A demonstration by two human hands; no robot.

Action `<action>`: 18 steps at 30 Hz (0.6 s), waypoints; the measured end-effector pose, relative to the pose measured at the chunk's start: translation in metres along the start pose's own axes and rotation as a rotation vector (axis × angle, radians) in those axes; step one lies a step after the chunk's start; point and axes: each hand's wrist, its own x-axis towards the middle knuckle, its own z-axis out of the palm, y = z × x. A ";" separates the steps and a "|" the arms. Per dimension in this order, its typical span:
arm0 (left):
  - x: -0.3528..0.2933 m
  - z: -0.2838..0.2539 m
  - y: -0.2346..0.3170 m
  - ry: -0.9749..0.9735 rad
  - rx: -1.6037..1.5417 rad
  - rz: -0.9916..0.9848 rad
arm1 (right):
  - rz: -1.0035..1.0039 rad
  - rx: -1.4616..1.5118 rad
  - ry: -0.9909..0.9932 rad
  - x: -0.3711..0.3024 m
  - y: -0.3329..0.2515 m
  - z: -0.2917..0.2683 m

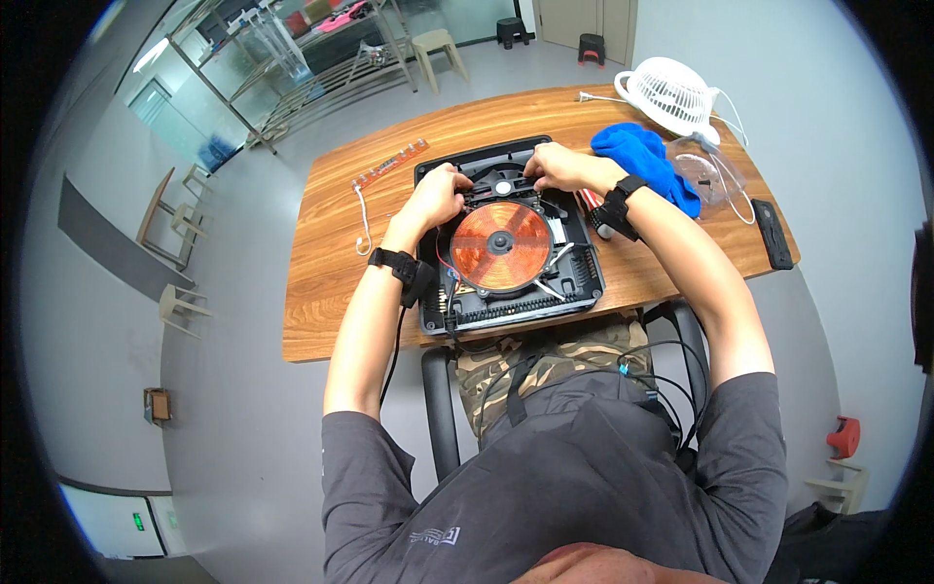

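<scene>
On the bench [326, 277], an opened black appliance [584, 268] holds a copper coil [477, 246]. Beyond the coil sits a black fan [503, 188], between the left hand [438, 200] and right hand [559, 167]; the hands are apart, fingers at its edges, grip unclear.

The table [326, 277] is brown wood with lines in it, and it looks smooth. The case [590, 268] is black plastic, mostly dull. Its round coil [484, 263] looks like copper metal, a bit shiny. The blue cloth [647, 165] looks soft and dull. The white slotted shell [673, 94] looks like smooth plastic.
</scene>
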 end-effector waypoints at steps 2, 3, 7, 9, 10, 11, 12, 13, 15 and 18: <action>-0.001 -0.001 -0.003 0.070 -0.024 0.036 | -0.022 0.016 0.009 0.002 0.003 0.002; -0.002 -0.001 -0.004 0.105 -0.035 0.054 | -0.018 0.022 0.009 0.001 0.005 0.003; -0.006 -0.006 -0.017 0.016 -0.098 -0.041 | 0.011 0.031 -0.013 0.002 0.000 -0.001; -0.011 -0.004 -0.022 0.035 -0.147 -0.066 | 0.025 0.005 -0.041 0.003 -0.005 -0.004; -0.012 -0.004 -0.022 0.035 -0.174 -0.077 | 0.029 -0.018 -0.057 0.003 -0.008 -0.007; -0.014 -0.004 -0.021 0.036 -0.199 -0.088 | 0.032 -0.042 -0.073 0.003 -0.011 -0.008; -0.016 -0.004 -0.021 0.037 -0.188 -0.089 | 0.039 -0.042 -0.081 0.005 -0.013 -0.008; -0.018 -0.005 -0.017 0.038 -0.179 -0.088 | 0.043 -0.034 -0.076 0.005 -0.013 -0.008; -0.019 -0.007 -0.009 0.019 -0.159 -0.075 | 0.049 -0.020 -0.064 0.003 -0.011 -0.008; -0.023 -0.006 -0.010 0.005 -0.110 -0.036 | 0.056 -0.069 -0.100 0.003 -0.019 -0.016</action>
